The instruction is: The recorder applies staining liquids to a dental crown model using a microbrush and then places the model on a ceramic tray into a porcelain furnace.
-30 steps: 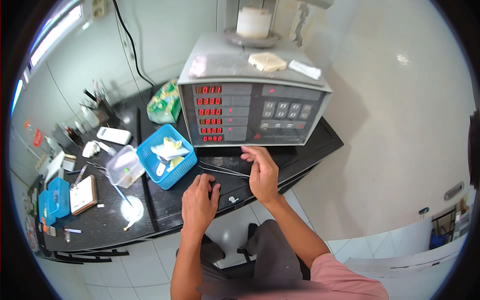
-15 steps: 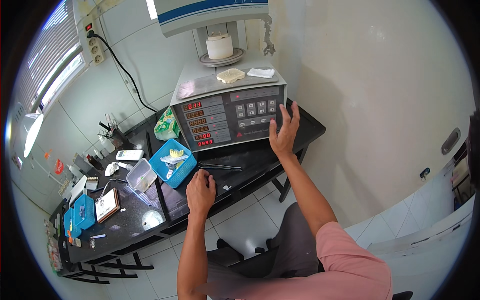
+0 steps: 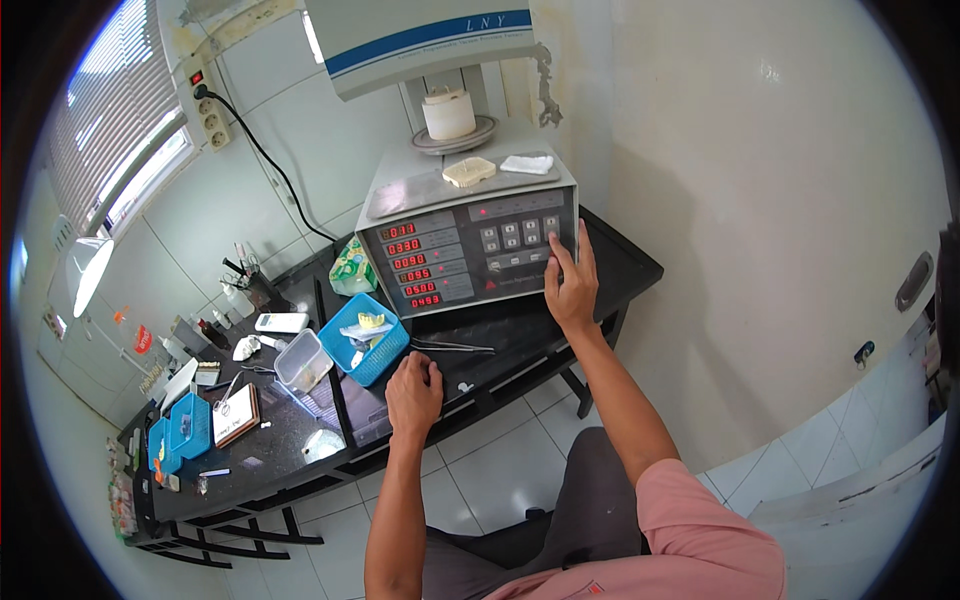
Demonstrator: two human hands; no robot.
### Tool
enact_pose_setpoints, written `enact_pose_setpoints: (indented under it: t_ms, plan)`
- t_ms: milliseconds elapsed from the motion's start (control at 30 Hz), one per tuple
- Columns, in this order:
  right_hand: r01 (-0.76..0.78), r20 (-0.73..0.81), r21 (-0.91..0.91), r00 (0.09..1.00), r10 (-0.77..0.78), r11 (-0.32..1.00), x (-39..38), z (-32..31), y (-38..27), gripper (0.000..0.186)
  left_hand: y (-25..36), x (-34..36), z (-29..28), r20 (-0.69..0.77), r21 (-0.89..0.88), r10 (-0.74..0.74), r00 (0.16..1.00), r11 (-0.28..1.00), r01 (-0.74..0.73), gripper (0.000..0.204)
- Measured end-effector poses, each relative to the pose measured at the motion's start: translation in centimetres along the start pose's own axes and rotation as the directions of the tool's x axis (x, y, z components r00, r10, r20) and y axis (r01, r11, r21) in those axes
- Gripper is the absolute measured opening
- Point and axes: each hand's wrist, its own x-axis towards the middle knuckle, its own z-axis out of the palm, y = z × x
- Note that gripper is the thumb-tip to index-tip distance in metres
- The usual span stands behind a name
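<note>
My right hand (image 3: pixel 573 290) is at the right edge of the front panel of a grey porcelain furnace (image 3: pixel 480 238). Its index finger reaches up to the lower right button of the panel's keypad, while the other fingers lie along the machine's side edge. Red digits glow in a column of displays (image 3: pixel 412 265) on the panel's left. Loosely curled, my left hand (image 3: pixel 414 393) rests at the front of the black table, beside a blue basket (image 3: pixel 392 352) and near metal tweezers (image 3: pixel 455 347). Nothing shows in its fingers.
A cream firing tray (image 3: pixel 469 172) and folded white cloth (image 3: pixel 527 164) lie atop the furnace, before a white cylinder (image 3: pixel 449 116) on its round platform. Left stand a clear plastic box (image 3: pixel 303 362), a notebook (image 3: pixel 236 416), blue baskets (image 3: pixel 189 427) and a lamp (image 3: pixel 92 272).
My right index finger has come onto the keypad from beside the panel. More of the displays now show lit values. The view has shifted slightly; my left hand stays by the basket.
</note>
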Motion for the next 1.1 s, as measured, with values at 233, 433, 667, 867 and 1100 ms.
enact_pose_setpoints:
  t_ms: [233, 433, 667, 867, 1100]
  plan:
    - [0.009, 0.015, -0.055, 1.0, -0.009, 0.998, -0.1, -0.3, 0.1, 0.043, 0.2, 0.0, -0.2, 0.023, -0.003, -0.028, 0.999, 1.0, 0.028, 0.012]
    - [-0.245, -0.075, 0.289, 0.958, 0.278, 0.925, 0.4, 0.8, 0.9, 0.055, 0.2, 0.0, 0.0, -0.003, -0.012, -0.013, 1.0, 1.0, 0.013, 0.013]
    - [-0.501, 0.165, 0.336, 0.865, 0.474, 0.798, 0.4, 1.2, 1.6, 0.044, -0.1, 0.2, 0.1, 0.01, -0.004, -0.012, 1.0, 1.0, 0.012, 0.014]
    - [-0.502, 0.182, 0.317, 0.865, 0.467, 0.805, 0.2, 1.1, 1.4, 0.044, 0.0, 0.1, 0.1, -0.003, -0.01, -0.017, 1.0, 1.0, 0.017, 0.013]
    - [-0.445, 0.148, 0.275, 0.895, 0.42, 0.852, -0.1, 1.2, 1.9, 0.045, 0.1, 0.0, 0.1, -0.006, -0.013, -0.005, 1.0, 1.0, 0.005, 0.012]
